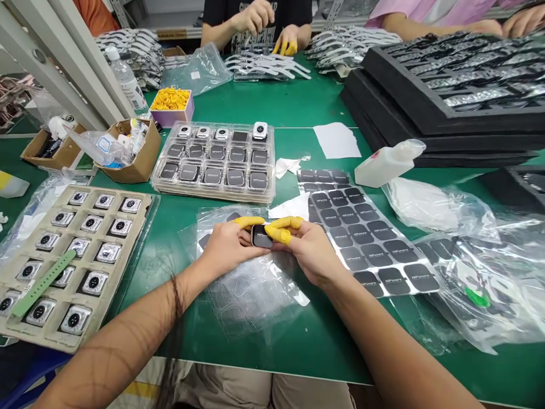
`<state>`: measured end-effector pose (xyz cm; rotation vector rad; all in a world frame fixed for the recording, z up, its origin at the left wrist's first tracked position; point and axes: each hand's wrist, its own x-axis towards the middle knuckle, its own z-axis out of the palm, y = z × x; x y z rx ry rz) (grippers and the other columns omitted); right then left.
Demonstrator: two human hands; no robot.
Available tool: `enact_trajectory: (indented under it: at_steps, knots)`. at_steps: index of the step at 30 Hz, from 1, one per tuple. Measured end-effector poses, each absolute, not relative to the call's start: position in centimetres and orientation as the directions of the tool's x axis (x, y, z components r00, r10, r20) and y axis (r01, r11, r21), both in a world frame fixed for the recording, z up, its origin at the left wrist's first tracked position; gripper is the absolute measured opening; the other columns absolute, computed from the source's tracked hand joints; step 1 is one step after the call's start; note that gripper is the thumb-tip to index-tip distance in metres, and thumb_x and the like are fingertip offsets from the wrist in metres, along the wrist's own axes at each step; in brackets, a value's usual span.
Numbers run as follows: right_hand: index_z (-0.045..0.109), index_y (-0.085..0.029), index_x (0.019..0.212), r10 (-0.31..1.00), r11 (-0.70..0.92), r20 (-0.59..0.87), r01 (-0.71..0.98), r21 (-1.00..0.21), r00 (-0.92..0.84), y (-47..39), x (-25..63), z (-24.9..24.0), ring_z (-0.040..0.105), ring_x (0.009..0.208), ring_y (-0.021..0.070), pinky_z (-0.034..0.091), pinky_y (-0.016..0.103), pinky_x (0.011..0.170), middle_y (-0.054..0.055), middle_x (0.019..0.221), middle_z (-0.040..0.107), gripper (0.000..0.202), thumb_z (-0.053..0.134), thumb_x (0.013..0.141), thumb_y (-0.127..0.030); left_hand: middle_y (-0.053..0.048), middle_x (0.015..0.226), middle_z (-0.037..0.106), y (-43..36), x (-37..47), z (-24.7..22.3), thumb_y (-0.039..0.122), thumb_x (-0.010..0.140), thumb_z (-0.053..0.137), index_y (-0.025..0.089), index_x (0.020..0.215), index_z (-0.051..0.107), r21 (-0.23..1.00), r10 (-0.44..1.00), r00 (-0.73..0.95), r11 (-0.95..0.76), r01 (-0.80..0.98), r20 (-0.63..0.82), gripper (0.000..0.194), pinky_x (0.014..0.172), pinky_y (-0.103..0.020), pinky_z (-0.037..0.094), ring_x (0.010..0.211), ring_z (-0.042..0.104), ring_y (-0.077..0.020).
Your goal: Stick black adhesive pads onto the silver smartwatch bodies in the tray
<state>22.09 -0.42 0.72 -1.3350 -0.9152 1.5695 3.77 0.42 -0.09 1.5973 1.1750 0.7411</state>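
Note:
Both my hands meet over the middle of the green table, with yellow finger cots on several fingertips. My left hand (pixel 227 244) grips a small smartwatch case (pixel 260 237) from its left side. A black printed film covers the watch's face. From the right, my right hand (pixel 309 244) pinches the same watch, its covered fingertips on the film's upper right edge. Beneath the hands lie loose sheets of clear plastic film (pixel 251 301). Just right of them is a sheet of black printed square stickers (pixel 366 233). The undersides of the fingers are hidden.
At left, a cardboard tray (pixel 140 250) holds watch cases and a green strap (pixel 45 282). A clear tray (pixel 213 196) of watches stands ahead, near a box of yellow finger cots (pixel 171 101). A white bottle (pixel 389 163) and black foam trays (pixel 409 113) stand right. Co-workers sit opposite.

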Motion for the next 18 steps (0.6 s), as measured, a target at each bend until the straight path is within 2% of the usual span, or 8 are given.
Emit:
enact_trajectory:
  at_steps: [6, 8, 12, 18]
  knots:
    - [0.074, -0.019, 0.080, 0.934, -0.358, -0.354, -0.138, -0.923, -0.053, -0.38, 21.97, 0.51, 0.065, 0.068, 0.0152, 0.058, 0.031, 0.065, 0.003, 0.081, 0.072, 0.041, 0.092, 0.054, -0.044, 0.000, 0.068, 0.075, 0.44, 3.82, -0.08, 0.034, 0.068, 0.085, 0.020, 0.115, 0.073, 0.922, 0.934, 0.348, -0.062, 0.383, -0.082, 0.052, 0.062, -0.028, 0.047, 0.065, 0.068, -0.0192]
    - [0.074, -0.019, 0.080, 0.935, -0.355, -0.352, -0.140, -0.924, -0.050, -0.38, 21.96, 0.44, 0.066, 0.068, 0.0151, 0.058, 0.031, 0.065, 0.003, 0.081, 0.072, 0.041, 0.092, 0.054, -0.044, -0.001, 0.068, 0.075, 0.46, 3.87, -0.06, 0.035, 0.067, 0.085, 0.019, 0.107, 0.075, 0.915, 0.935, 0.346, -0.066, 0.398, -0.083, 0.044, 0.062, -0.029, 0.046, 0.064, 0.068, -0.0191]
    - [0.074, -0.019, 0.079, 0.938, -0.345, -0.342, -0.134, -0.929, -0.045, -0.42, 21.96, 0.34, 0.066, 0.068, 0.0159, 0.058, 0.032, 0.065, 0.003, 0.079, 0.071, 0.041, 0.092, 0.054, -0.045, -0.001, 0.066, 0.074, 0.45, 3.88, -0.05, 0.037, 0.068, 0.085, 0.020, 0.078, 0.077, 0.905, 0.936, 0.348, -0.096, 0.415, -0.060, 0.022, 0.063, -0.030, 0.046, 0.062, 0.065, -0.0179]
    - [0.074, -0.018, 0.078, 0.932, -0.361, -0.359, -0.134, -0.923, -0.045, -0.41, 21.88, 0.70, 0.064, 0.067, 0.0152, 0.057, 0.031, 0.064, 0.003, 0.079, 0.071, 0.042, 0.092, 0.053, -0.046, -0.002, 0.068, 0.074, 0.42, 3.77, -0.14, 0.036, 0.069, 0.084, 0.020, 0.071, 0.076, 0.892, 0.932, 0.362, -0.138, 0.431, -0.031, 0.018, 0.068, -0.031, 0.047, 0.064, 0.065, -0.0178]
